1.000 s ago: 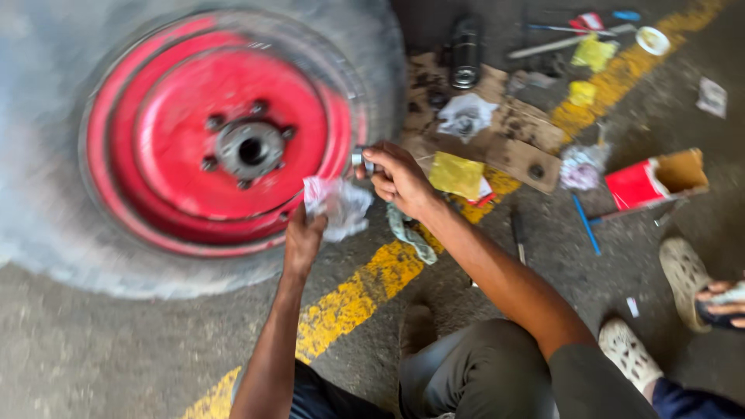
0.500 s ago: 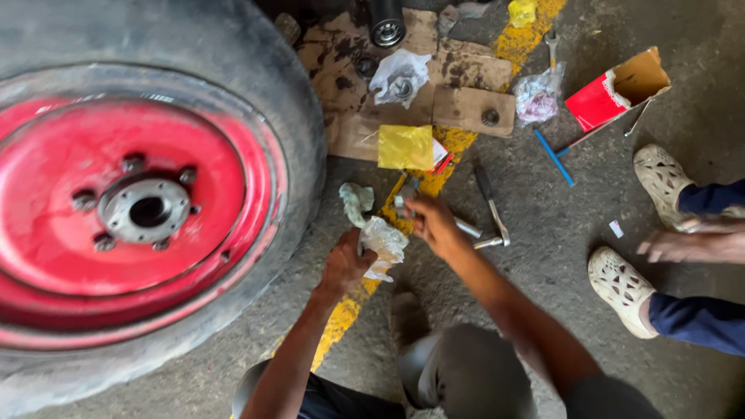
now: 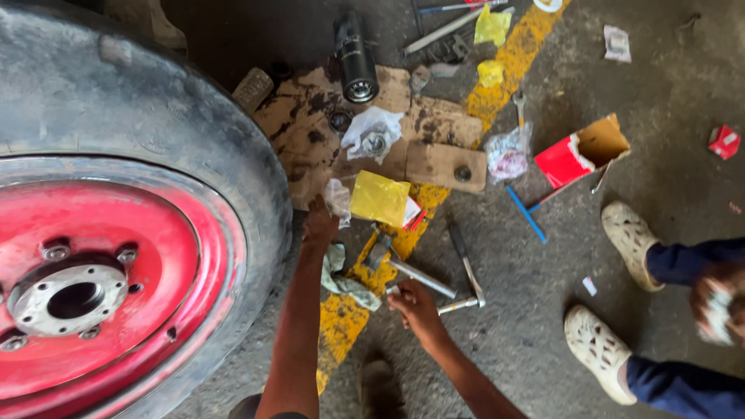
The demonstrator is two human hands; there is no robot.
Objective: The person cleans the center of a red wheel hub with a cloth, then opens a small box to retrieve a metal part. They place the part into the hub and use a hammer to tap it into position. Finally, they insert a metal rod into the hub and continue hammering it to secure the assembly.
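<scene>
My left hand [image 3: 320,225] reaches forward along the edge of the big tyre [image 3: 194,155] and grips a crumpled clear plastic bag [image 3: 339,200], right beside a yellow packet [image 3: 379,198]. My right hand [image 3: 415,306] is low over the floor, its fingers pinched on a small silvery metal part at the fingertips. It sits just below a metal hammer [image 3: 411,271] lying on the yellow floor line. A grey-green rag [image 3: 341,278] lies between my two arms. The tyre's red rim [image 3: 155,256] and grey hub [image 3: 70,299] are at the left.
Stained cardboard [image 3: 442,163] holds a black cylinder [image 3: 355,54], bagged parts and a nut. A black-handled tool [image 3: 464,256], a blue stick [image 3: 526,213] and an open red box [image 3: 578,155] lie to the right. Another person's cream shoes [image 3: 630,242] and hand [image 3: 718,306] are at the far right.
Both hands have come away from the red wheel down to the floor. The left hand carried the plastic bag forward to the yellow packet; the right hand dropped beside the hammer.
</scene>
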